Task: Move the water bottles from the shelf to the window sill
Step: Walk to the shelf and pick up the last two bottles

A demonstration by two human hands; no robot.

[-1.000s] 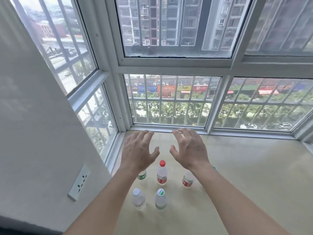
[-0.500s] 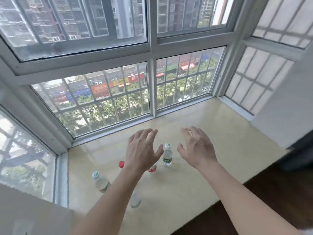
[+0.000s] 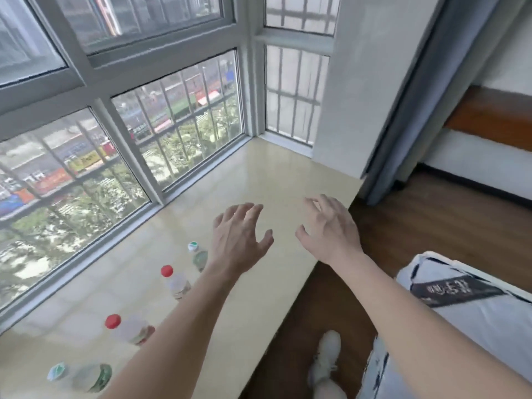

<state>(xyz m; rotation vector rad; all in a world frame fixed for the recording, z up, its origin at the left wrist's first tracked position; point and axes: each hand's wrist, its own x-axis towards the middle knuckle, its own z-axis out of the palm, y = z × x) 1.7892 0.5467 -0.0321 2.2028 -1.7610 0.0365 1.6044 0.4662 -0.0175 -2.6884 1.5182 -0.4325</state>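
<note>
Plastic bottles point(image 3: 178, 283) on sill point(image 3: 259, 174); left hand point(image 3: 240, 243), right hand point(image 3: 331, 231): fingers point(image 3: 250, 210) spread, empty (hovering).

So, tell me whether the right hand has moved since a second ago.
Yes. The right hand has drifted right along the window sill, away from the bottles.

You have four water bottles point(image 3: 178, 285) on one window sill point(image 3: 259, 180). Two of them wear red caps: the nearer red-capped bottle point(image 3: 131, 331) and the farther red-capped bottle point(image 3: 179, 286). The other two wear green-and-white caps: the nearest green-capped bottle point(image 3: 86, 377) and the farthest green-capped bottle point(image 3: 200, 259). You show two grips, one left grip point(image 3: 241, 240) and one right grip point(image 3: 331, 228). On the wooden floor point(image 3: 431, 226) you can count one white shoe point(image 3: 326, 352). There is also one bed point(image 3: 475, 306) and one grey curtain point(image 3: 403, 110).
</note>
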